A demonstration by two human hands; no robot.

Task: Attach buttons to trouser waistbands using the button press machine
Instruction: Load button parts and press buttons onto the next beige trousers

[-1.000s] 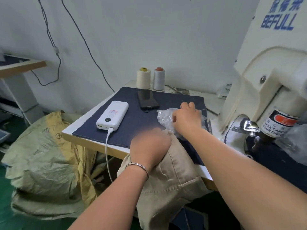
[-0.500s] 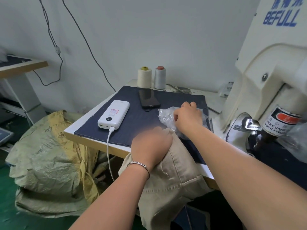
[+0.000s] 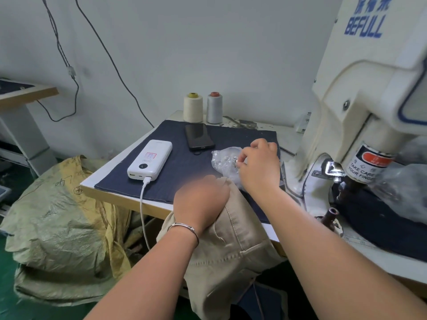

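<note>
Khaki trousers (image 3: 231,245) are draped over the table edge at lower centre, bunched at the top. A clear plastic bag of silvery buttons (image 3: 225,159) lies at centre right. The cream button press machine (image 3: 360,107) is seen at right

R hand (image 3: 260,166) lifted, pinching button (image 3: 236,161)

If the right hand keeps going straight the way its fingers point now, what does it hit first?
The right hand points forward-left into the clear bag of buttons; it would meet that first. Beyond lies the dark phone, though depth is uncertain.
</note>
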